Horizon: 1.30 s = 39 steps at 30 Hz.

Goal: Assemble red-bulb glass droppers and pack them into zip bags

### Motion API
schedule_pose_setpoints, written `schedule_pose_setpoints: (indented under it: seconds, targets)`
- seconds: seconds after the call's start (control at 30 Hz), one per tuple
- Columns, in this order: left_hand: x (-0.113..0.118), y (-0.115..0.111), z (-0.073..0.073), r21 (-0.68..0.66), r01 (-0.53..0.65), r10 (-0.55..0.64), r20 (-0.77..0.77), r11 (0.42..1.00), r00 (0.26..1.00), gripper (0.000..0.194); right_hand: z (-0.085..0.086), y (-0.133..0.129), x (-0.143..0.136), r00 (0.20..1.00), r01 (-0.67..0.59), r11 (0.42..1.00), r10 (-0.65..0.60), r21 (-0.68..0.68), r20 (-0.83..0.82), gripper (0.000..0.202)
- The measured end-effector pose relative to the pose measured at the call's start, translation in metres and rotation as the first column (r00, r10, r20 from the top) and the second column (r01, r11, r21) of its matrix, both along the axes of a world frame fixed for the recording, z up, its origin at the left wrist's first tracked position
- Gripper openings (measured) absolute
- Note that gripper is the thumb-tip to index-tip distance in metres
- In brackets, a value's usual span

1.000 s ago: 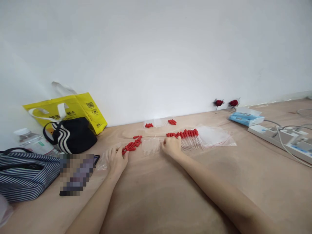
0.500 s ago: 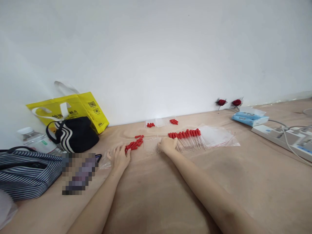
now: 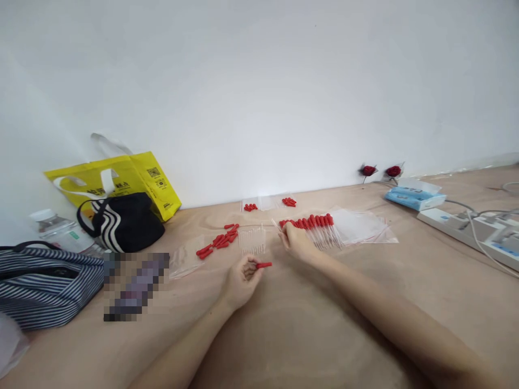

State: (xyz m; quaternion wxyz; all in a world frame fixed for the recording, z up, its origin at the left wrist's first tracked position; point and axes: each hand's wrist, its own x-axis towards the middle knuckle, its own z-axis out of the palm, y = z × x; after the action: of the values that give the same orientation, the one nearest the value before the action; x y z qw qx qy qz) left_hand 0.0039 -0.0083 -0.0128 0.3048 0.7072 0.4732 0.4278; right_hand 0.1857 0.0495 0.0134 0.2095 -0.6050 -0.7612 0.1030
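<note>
Held between the thumb and finger of my left hand (image 3: 243,281) is a red rubber dropper bulb (image 3: 264,265), its end pointing right. My right hand (image 3: 298,242) pinches a thin clear glass dropper tube (image 3: 276,224), which slants up to the left. Beyond that hand lies a row of finished droppers (image 3: 324,229), red bulbs on clear tubes, partly covered by it. Between the hands and further back, several bare glass tubes (image 3: 252,240) lie side by side. Loose red bulbs (image 3: 224,239) are scattered to their left.
Clear plastic bags lie at the right (image 3: 360,227) and left (image 3: 186,256). Small red bulb groups (image 3: 289,202) sit near the wall. A yellow bag (image 3: 162,186), black pouch (image 3: 133,224) and striped bag (image 3: 48,286) stand left. Right are a tissue pack (image 3: 413,198) and power strip (image 3: 466,229).
My left hand has left the loose bulbs and come right and nearer with one bulb. My right hand has moved slightly right from the bare tubes, lifting one tube.
</note>
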Motion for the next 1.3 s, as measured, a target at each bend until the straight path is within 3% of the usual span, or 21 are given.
schedule_pose_setpoints:
  seconds: [0.07, 0.13, 0.23, 0.3, 0.43, 0.63, 0.93, 1.3]
  targets:
    - [0.007, -0.005, 0.0, 0.035, 0.067, -0.062, -0.132, 0.997, 0.989, 0.005, -0.014, -0.011, 0.025, 0.979, -0.195, 0.966, 0.203, 0.17, -0.031, 0.019]
    - [0.008, -0.007, 0.002, 0.078, 0.104, -0.078, -0.279, 0.992, 0.957, 0.004, -0.029, -0.022, 0.046, 0.941, -0.322, 0.891, 0.339, 0.32, 0.002, 0.02]
    - [0.006, -0.007, 0.005, 0.113, 0.127, -0.074, -0.386, 0.985, 0.92, 0.008, -0.044, -0.036, 0.066, 0.905, -0.411, 0.79, 0.413, 0.455, 0.1, 0.025]
    - [0.006, -0.007, 0.006, 0.144, 0.149, -0.079, -0.403, 0.978, 0.912, 0.017, -0.047, -0.043, 0.07, 0.896, -0.435, 0.768, 0.421, 0.47, 0.142, 0.027]
    - [0.009, -0.006, 0.004, 0.18, 0.164, -0.068, -0.446, 0.97, 0.892, 0.032, -0.044, -0.05, 0.064, 0.886, -0.454, 0.786, 0.448, 0.42, 0.12, 0.025]
    - [0.019, -0.001, -0.003, 0.19, 0.078, 0.02, -0.467, 0.979, 0.884, 0.016, -0.042, -0.052, 0.058, 0.876, -0.452, 0.802, 0.481, 0.391, 0.028, 0.02]
    - [0.02, -0.006, 0.002, 0.219, 0.063, 0.034, -0.413, 0.974, 0.91, 0.016, -0.047, -0.06, 0.047, 0.9, -0.365, 0.828, 0.43, 0.425, -0.066, 0.018]
    - [0.021, -0.006, 0.001, 0.149, 0.072, -0.021, -0.314, 0.986, 0.949, 0.02, -0.041, -0.072, 0.036, 0.859, -0.442, 0.789, 0.51, 0.427, -0.052, 0.018]
